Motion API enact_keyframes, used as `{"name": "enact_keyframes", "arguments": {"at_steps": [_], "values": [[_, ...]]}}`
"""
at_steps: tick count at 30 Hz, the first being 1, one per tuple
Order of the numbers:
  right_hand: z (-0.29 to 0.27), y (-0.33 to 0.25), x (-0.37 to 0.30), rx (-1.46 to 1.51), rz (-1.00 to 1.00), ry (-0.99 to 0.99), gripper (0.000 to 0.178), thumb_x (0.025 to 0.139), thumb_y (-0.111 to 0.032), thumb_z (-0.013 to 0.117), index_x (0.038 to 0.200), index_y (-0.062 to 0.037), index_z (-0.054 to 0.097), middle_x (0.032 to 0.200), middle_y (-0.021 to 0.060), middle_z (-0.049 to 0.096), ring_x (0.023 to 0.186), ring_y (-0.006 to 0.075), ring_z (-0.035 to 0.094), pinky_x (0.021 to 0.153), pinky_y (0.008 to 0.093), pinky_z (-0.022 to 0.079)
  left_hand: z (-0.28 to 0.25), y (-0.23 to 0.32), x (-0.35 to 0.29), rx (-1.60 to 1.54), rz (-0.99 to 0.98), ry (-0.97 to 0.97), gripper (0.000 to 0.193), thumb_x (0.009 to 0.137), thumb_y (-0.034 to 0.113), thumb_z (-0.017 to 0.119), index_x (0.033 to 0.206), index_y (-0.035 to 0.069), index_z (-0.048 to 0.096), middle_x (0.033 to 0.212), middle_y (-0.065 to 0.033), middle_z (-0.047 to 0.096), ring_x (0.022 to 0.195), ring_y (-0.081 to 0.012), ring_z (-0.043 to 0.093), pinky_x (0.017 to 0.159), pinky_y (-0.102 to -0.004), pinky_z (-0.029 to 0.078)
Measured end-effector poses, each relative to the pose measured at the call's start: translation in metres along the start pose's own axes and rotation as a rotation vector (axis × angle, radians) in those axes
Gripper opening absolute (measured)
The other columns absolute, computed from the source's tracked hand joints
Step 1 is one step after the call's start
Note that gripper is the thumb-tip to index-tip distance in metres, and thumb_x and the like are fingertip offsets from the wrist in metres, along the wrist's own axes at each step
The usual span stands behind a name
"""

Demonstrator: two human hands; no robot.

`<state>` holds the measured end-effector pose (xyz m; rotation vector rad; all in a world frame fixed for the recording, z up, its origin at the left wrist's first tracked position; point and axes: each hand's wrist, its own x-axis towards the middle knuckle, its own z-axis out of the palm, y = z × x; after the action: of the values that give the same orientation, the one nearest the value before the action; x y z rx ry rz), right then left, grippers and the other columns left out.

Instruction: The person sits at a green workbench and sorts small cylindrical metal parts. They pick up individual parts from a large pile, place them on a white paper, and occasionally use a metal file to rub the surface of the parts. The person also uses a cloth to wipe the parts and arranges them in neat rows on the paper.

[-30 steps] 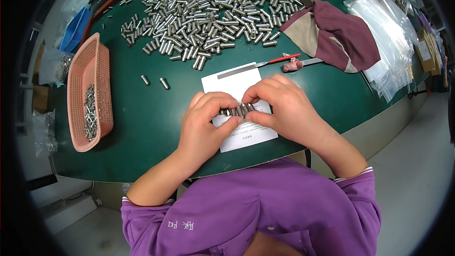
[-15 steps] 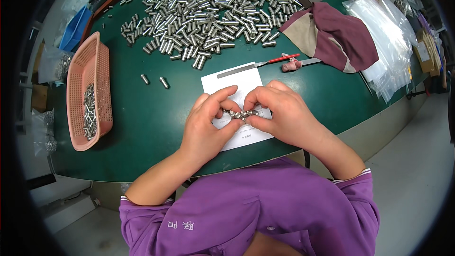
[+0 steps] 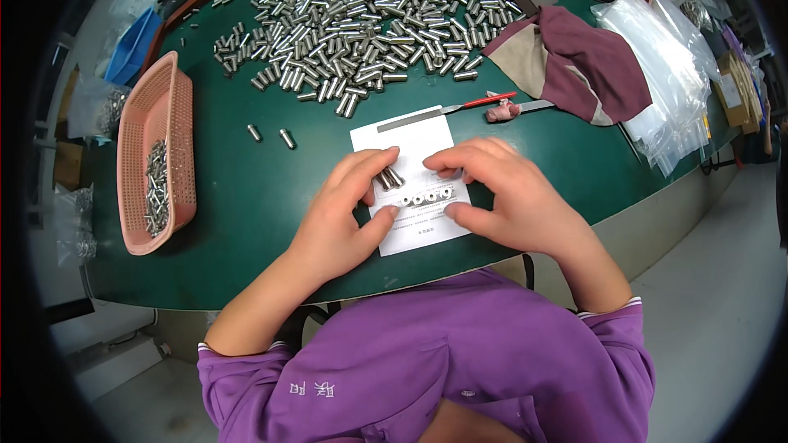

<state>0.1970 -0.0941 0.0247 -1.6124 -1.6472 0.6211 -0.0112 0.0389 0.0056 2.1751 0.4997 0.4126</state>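
Note:
A white printed sheet (image 3: 414, 135) lies before me on the green table. On it a short row of steel pins (image 3: 427, 197) shows bright round ends between my two hands. To the left of the row my left hand (image 3: 341, 209) curves with thumb and forefinger apart. A few more steel pins (image 3: 388, 179) sit close against its fingers; whether those fingers touch them I cannot tell. My right hand (image 3: 513, 193) is open around the row's right end, its thumb close to the last pin.
A large heap of steel pins (image 3: 361, 25) covers the far table. Two loose pins (image 3: 286, 139) lie left of the sheet. A pink basket (image 3: 182, 148) with small metal parts stands at left. A red-handled file (image 3: 488, 101), a maroon cloth (image 3: 591, 61) and plastic bags (image 3: 657, 66) lie right.
My hands have drawn apart from the pinched cluster of pins. The row now shows uncovered on the sheet, and pins beside the left fingers have come into sight.

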Motion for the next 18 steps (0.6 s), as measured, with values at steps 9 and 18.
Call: {"name": "enact_keyframes", "arguments": {"at_steps": [9,18], "values": [[0.015,-0.014,0.011,-0.299,-0.157,-0.067,0.037,0.076,-0.018,0.078,0.112,-0.0133,0.066,0.098,0.0045,0.060,0.090,0.0251,0.062,0.081,0.0382,0.050,-0.003,0.000,0.005,0.029,-0.023,0.029,0.045,0.077,-0.004,0.073,0.120,0.004,0.063,0.123,-0.0089,0.056,0.084,-0.0152,0.057,0.073,-0.0278,0.049],[0.027,0.015,0.017,-0.199,-0.152,0.019,0.024,0.084,-0.015,0.073,0.107,-0.0120,0.067,0.085,0.0047,0.062,0.072,0.0207,0.062,0.063,0.0339,0.051,0.000,-0.011,0.012,0.199,0.136,0.041,0.026,0.077,0.000,0.071,0.102,0.005,0.069,0.107,-0.0076,0.062,0.091,-0.0251,0.062,0.077,-0.0353,0.052]]}}
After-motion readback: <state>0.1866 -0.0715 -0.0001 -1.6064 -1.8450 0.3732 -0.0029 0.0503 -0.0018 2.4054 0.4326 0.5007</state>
